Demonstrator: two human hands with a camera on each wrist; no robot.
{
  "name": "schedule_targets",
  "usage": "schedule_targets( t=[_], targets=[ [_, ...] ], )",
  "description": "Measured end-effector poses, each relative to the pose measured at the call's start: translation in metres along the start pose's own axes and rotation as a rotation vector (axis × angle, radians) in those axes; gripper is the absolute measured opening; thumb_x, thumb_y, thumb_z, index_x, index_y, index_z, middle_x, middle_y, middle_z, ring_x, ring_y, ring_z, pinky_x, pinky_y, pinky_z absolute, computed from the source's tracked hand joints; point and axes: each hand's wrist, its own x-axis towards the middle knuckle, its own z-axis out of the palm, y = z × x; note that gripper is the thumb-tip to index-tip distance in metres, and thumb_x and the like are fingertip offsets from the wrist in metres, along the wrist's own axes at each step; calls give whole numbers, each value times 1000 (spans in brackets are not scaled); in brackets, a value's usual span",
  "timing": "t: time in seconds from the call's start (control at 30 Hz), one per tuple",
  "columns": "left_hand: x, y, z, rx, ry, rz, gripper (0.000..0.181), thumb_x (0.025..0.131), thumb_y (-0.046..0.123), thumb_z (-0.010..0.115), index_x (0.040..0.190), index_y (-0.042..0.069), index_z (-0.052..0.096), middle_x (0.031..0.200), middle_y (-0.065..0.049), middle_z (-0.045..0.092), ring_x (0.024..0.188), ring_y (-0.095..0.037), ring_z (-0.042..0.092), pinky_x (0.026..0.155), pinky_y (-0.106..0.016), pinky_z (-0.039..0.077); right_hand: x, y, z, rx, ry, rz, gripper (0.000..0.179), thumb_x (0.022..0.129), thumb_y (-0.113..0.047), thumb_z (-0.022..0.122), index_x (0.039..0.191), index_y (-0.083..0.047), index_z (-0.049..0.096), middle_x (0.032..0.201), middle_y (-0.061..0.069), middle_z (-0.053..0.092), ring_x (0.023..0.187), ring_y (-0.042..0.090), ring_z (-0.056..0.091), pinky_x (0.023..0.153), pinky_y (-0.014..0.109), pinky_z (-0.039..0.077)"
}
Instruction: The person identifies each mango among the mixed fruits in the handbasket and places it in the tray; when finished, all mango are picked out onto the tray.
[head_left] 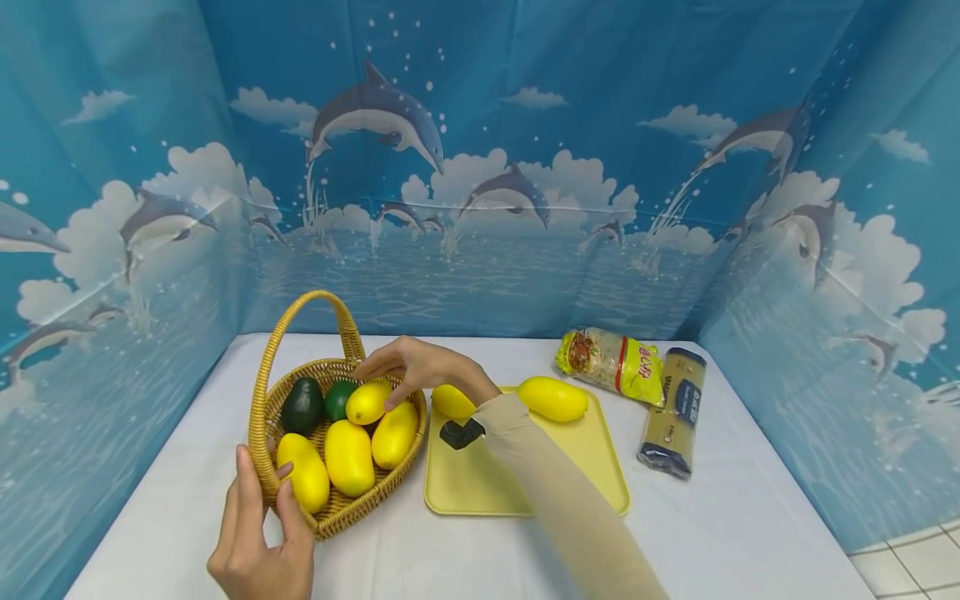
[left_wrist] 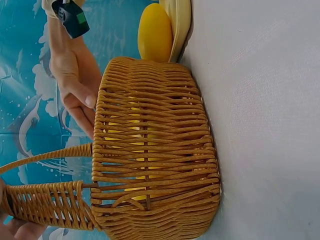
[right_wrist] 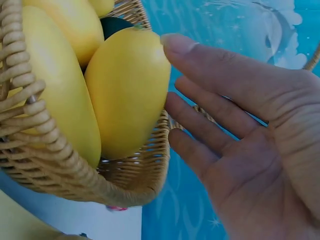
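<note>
Blue dolphin curtain [head_left: 487, 275] behind, white table [head_left: 750, 533] below, and left of centre the right hand [head_left: 420, 364] spreads its fingers loosely beside a yellow fruit [right_wrist: 127, 95] in the wicker basket [head_left: 375, 497], the left hand [head_left: 258, 542] pinching its handle [head_left: 264, 375]. A sleeve [head_left: 562, 492] crosses the yellow tray [head_left: 468, 487]; at right, a yellow-ended packet [head_left: 611, 362] shows red characters, too small to read.

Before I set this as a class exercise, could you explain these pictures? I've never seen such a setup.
No robot here: a person works with bare hands. The wide picture looks down from the head; the other two come from the left and right wrists. On the white-covered table stand a wicker basket with yellow and dark green fruits, and a tray with more yellow fruits; two packets lie beyond. The left hand holds the basket near its handle. The right hand reaches to a yellow fruit, not closed around it.
</note>
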Motion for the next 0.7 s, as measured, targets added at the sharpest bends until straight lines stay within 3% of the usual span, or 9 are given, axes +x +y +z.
schedule_targets(
  t=[0.23,0.43,0.7],
  targets=[
    [0,0,0,15,-17,-13,82,80,-29,73,155,-6,51,127,-34,71,120,18,56,97,1,44,15,3,4,-67,-60,21,60,90,11,81,147,7,62,150,20,64,144,30,57,118,28,49],
    [-1,0,0,21,-14,-14,84,78,-31,74,155,-6,52,127,-33,71,119,19,56,97,0,44,22,6,8,-151,-53,56,57,90,10,82,144,2,67,148,16,67,136,23,63,107,18,53],
    [1,2,-1,-4,3,6,67,90,-21,70,153,-9,52,126,-35,71,119,17,57,97,0,44,23,9,9,-192,-30,60,54,90,8,83,142,-2,70,145,13,69,129,18,65,101,19,56]
  ],
)
